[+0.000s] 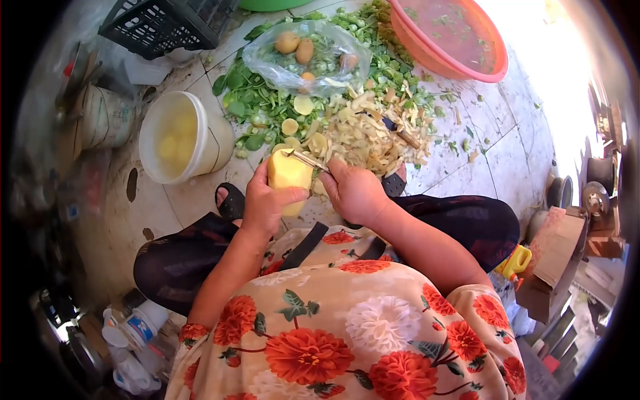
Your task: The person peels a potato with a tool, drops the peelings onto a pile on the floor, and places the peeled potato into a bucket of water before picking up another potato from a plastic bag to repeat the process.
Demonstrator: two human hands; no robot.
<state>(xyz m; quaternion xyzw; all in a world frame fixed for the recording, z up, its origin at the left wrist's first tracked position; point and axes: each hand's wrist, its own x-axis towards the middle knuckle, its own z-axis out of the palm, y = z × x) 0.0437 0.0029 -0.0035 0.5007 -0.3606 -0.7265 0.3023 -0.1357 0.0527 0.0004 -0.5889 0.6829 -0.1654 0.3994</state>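
Note:
My left hand is wrapped round a peeled yellow potato, holding it upright over my lap. My right hand grips a peeler, whose metal end touches the top of the potato; its handle is hidden in my fingers. Just beyond my hands lies a heap of potato peelings, with a few round cut slices at its left side. A clear plastic bag with several unpeeled potatoes rests on green leaves behind the heap.
A white bucket holding peeled potatoes in liquid stands to the left. At the back right is a pink basin of cloudy water with green bits. A black crate sits back left; a cardboard box and yellow jug are right.

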